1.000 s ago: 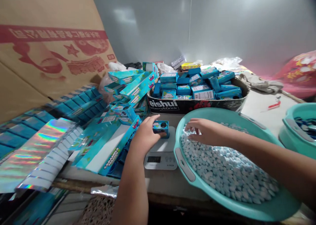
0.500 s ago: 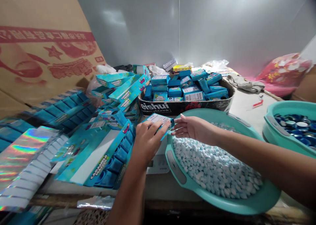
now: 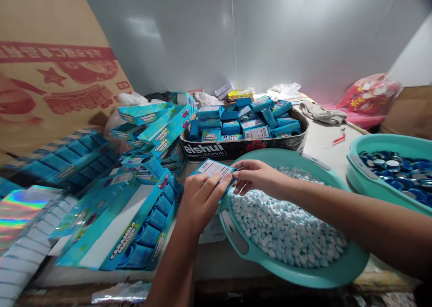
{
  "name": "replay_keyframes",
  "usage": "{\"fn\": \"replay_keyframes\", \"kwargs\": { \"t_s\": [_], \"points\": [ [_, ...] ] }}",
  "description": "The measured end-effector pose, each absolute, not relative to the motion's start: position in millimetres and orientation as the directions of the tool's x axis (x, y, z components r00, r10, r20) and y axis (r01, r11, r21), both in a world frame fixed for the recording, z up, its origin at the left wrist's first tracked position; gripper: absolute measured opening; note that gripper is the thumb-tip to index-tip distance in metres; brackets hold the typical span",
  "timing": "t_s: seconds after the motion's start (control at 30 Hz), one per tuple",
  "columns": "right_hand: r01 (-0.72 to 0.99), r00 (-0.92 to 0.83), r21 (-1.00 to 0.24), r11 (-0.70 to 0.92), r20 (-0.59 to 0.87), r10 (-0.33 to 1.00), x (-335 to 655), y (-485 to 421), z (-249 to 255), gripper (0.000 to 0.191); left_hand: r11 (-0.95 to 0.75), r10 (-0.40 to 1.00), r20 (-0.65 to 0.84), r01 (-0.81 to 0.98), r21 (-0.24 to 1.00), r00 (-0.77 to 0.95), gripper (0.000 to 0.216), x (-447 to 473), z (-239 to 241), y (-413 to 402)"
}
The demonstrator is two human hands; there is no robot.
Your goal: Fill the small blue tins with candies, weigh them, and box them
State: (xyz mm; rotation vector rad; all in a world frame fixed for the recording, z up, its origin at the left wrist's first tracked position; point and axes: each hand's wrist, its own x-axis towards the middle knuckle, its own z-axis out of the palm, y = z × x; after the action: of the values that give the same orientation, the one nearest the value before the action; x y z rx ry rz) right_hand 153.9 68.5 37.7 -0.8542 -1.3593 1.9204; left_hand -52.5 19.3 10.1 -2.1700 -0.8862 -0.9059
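"So, what did you have in the hands?"

"I had the left hand point(image 3: 202, 201) closed on a blue box point(image 3: 213, 166), its fingers curled over the near side, and the printed label faced up."

"And the right?"

"I had the right hand point(image 3: 258, 176) partly open, fingers bent, their tips at the box's right end, just beside the left hand's fingertips. I couldn't tell whether they pinched anything."

"Where was the box, then?"

"Near the left edge of a tub point(image 3: 303, 278) that held pale pellets point(image 3: 280, 226). A scale point(image 3: 213, 235) sat partly hidden behind the left hand; I couldn't tell if the box touched it."

"What stood around?"

"Beyond the hands, on the white surface point(image 3: 326, 136), a carton point(image 3: 273, 144) held heaped boxes point(image 3: 249, 122) like that one. Left of the left hand I saw a display point(image 3: 130, 242) with a row of blue compartments, lettered CARAMELO. On the far right, a second tub point(image 3: 357, 176) held blue and silver discs point(image 3: 388, 174), and a grey cloth point(image 3: 322, 113) lay behind it."
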Motion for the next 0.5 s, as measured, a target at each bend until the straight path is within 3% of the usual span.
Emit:
{"fn": "replay_keyframes", "kwargs": {
  "t_s": [0.5],
  "points": [
    [-0.034, -0.529, -0.971, -0.235, -0.182, 0.829, 145.8, 65.6, 39.0, 0.015, -0.586, 0.338, 0.748, 0.750, -0.308, 0.571, 0.039, -45.0, 10.5, 17.9]
  ]
}}
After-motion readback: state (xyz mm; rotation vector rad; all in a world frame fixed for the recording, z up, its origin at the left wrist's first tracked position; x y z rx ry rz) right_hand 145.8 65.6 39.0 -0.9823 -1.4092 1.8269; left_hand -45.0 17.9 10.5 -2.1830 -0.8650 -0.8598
